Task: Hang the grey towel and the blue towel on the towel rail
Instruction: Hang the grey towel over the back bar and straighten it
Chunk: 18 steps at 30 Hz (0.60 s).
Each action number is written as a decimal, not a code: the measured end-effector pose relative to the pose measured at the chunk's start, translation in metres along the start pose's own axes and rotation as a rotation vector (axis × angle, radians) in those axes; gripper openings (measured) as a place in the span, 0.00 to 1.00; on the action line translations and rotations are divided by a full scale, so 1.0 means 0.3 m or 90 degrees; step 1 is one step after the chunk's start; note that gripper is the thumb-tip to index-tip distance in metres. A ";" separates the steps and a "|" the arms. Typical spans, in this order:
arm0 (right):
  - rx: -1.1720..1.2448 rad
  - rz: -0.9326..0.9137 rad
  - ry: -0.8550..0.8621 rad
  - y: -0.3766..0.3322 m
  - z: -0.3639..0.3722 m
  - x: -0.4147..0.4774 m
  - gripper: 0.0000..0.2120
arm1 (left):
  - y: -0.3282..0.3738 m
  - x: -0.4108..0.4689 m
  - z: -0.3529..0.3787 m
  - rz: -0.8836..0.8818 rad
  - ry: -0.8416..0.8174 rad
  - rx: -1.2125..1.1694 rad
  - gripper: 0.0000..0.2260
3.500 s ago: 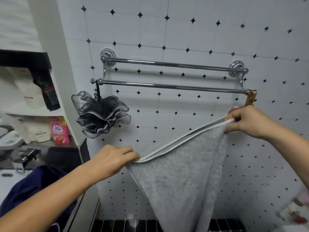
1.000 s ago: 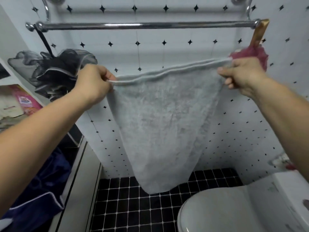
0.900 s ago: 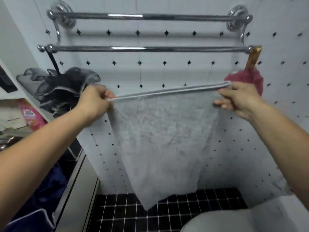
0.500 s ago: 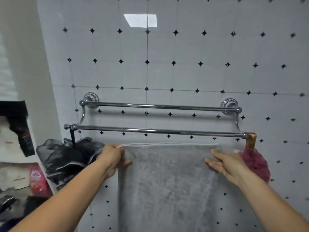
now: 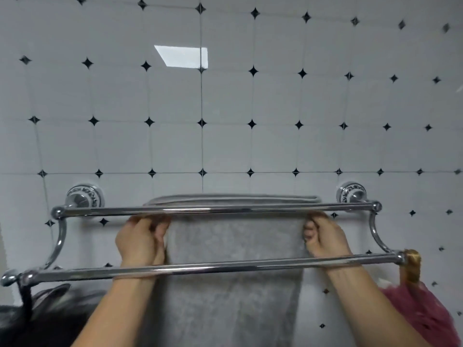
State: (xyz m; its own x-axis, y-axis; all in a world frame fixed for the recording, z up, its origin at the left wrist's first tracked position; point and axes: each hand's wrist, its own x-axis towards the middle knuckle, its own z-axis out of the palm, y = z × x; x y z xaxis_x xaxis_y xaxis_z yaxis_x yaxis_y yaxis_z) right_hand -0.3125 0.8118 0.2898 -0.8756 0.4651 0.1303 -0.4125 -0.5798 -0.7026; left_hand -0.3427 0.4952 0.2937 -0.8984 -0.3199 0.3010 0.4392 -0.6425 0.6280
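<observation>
A chrome double towel rail is fixed to the white tiled wall, with a back bar (image 5: 215,210) and a lower front bar (image 5: 215,267). The grey towel (image 5: 233,246) hangs between the two bars, and its top edge rises just above the back bar. My left hand (image 5: 140,240) grips the towel's left edge and my right hand (image 5: 323,237) grips its right edge, both behind the front bar and just under the back bar. The blue towel is out of view.
A black mesh bath sponge (image 5: 37,314) hangs from the front bar's left end. A red mesh sponge (image 5: 421,314) on a golden loop (image 5: 411,269) hangs from its right end. White wall tiles with black diamonds fill the space above.
Both hands have lifted the grey towel from below the front bar up between the two bars, so its top edge now reaches the back bar. The view has tilted upward.
</observation>
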 end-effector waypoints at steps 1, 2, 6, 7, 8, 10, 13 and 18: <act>0.039 -0.008 -0.017 -0.009 0.024 0.016 0.11 | 0.000 0.025 0.011 0.015 -0.003 -0.026 0.05; 0.076 -0.017 -0.043 -0.018 0.043 0.029 0.09 | 0.005 0.046 0.025 0.026 0.007 -0.069 0.07; 0.150 -0.059 -0.132 -0.040 0.084 0.042 0.07 | -0.003 0.081 0.048 -0.027 -0.086 -0.207 0.09; 0.160 -0.062 -0.149 -0.039 0.080 0.037 0.07 | -0.002 0.078 0.046 -0.037 -0.107 -0.233 0.10; 0.170 -0.062 -0.167 -0.038 0.072 0.031 0.06 | -0.007 0.078 0.040 -0.039 -0.135 -0.273 0.12; 0.201 -0.067 -0.207 -0.026 0.039 0.023 0.05 | -0.015 0.059 0.012 -0.029 -0.176 -0.339 0.14; 0.257 -0.062 -0.331 -0.018 -0.022 0.035 0.16 | -0.021 0.038 -0.020 -0.014 -0.255 -0.423 0.15; 0.289 -0.091 -0.406 -0.033 0.000 0.042 0.17 | -0.024 0.041 0.002 0.043 -0.314 -0.415 0.07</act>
State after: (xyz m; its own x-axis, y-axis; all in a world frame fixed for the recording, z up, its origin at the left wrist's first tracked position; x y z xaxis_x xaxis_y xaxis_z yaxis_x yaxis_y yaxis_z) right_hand -0.3194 0.8236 0.2984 -0.7245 0.1633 0.6697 -0.4742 -0.8232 -0.3122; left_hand -0.3571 0.4964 0.2933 -0.7030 -0.1264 0.6998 0.2717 -0.9572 0.1000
